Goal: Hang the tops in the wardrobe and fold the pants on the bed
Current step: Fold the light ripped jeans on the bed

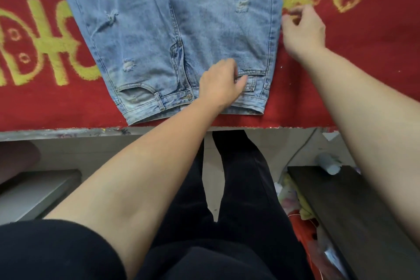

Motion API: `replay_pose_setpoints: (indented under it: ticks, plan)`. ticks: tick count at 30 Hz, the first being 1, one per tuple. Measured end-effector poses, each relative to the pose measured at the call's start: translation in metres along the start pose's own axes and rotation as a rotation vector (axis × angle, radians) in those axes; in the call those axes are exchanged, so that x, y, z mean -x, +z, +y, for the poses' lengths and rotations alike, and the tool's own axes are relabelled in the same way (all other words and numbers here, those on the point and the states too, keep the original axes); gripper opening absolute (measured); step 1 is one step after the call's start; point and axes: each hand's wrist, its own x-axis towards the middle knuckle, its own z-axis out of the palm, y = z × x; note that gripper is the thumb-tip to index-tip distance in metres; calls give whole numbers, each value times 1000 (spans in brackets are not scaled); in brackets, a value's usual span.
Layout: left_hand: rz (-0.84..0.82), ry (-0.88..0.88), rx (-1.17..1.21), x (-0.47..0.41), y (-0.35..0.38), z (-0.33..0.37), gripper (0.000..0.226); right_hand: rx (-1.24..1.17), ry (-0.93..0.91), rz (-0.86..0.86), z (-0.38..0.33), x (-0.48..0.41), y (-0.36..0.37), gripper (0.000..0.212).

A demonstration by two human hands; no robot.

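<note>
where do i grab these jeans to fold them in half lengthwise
Probably the right side seam of the jeans, coming from the right, beside the right hand. They lie flat, legs side by side, so that edge should lift straight over.

Head cam, looks steeply down, close over bed [295, 107] edge.

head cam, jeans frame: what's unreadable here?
1. Jeans: lower legs cut off by the top edge, head view.
2. Left hand: its own back hides the fingertips at the waistband; pinching or pressing, unclear.
3. Right hand: curled beside the jeans' side seam; touching it or not, too close to tell.
4. Floor clutter, lower right: blurred.
</note>
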Motion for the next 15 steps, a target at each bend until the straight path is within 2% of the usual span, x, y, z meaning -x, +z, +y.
replay_pose_setpoints:
  ticks: [3,5,6,8,11,14,15]
  plan:
    - [-98,-98,-126,-11,18,29,68,-227,44,-12,-16,-25,4,59]
    - [-154,-166,-211,-14,30,41,89,-196,4,-58,-24,-30,9,47]
    - [-166,-184,-256,-15,34,44,92,-171,-13,-60,-26,-31,12,40]
    - [-165,-195,-328,-15,39,48,81,-201,-15,0,-26,-34,21,31]
    - [-134,-187,-262,-14,35,45,58,-364,49,55,-27,-35,28,29]
    - [-130,-127,29,-7,16,25,26,-604,72,-26,-40,-31,28,34]
    - [-152,-112,158,-2,7,14,25,-648,50,-55,-48,-29,29,35]
